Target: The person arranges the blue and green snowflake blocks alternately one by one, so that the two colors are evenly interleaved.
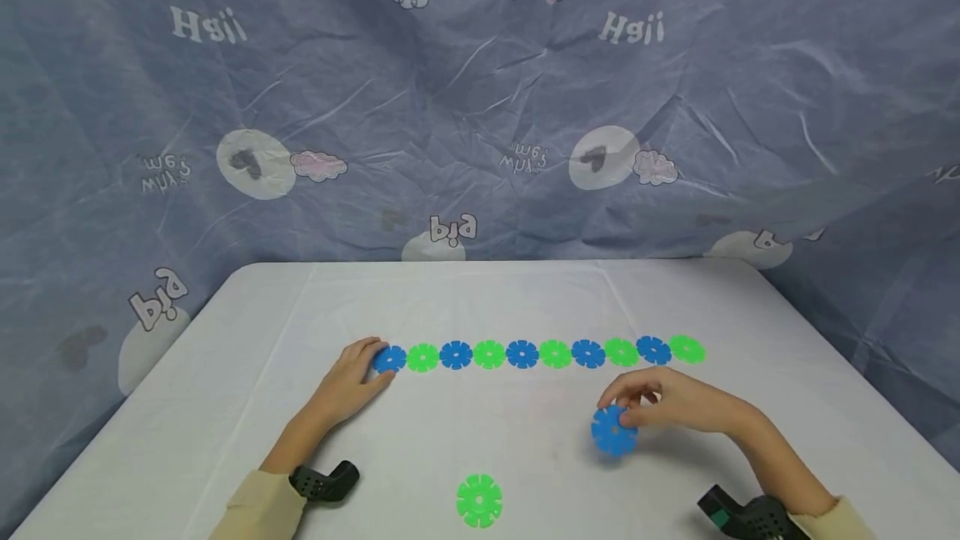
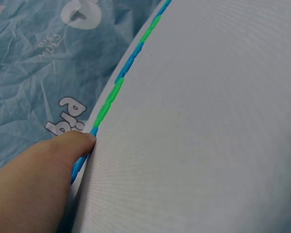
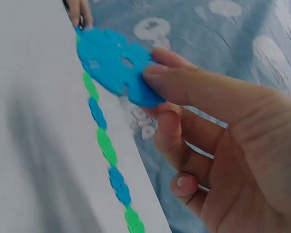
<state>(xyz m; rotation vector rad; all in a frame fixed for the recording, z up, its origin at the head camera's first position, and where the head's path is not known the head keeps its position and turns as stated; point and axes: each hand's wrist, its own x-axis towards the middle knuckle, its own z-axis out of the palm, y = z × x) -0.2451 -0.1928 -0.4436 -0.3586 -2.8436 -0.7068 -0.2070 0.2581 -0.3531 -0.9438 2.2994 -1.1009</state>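
A row of notched plastic discs, alternating blue and green, runs across the white table, ending in a green disc (image 1: 687, 349) at the right. At the row's left end, my left hand (image 1: 347, 379) holds the blue end disc (image 1: 389, 359) between thumb and fingers; in the left wrist view the thumb (image 2: 80, 141) lies against its edge. My right hand (image 1: 667, 400) pinches a separate blue disc (image 1: 613, 432) by its rim, tilted above the table in front of the row. The right wrist view shows this blue disc (image 3: 106, 60) between thumb and fingers, the other fingers curled.
A single green disc (image 1: 479, 501) lies near the front of the white table (image 1: 420, 440). Behind the table hangs a blue-grey printed cloth (image 1: 465, 107). Dark devices are strapped on both wrists, such as the left wrist device (image 1: 325, 482).
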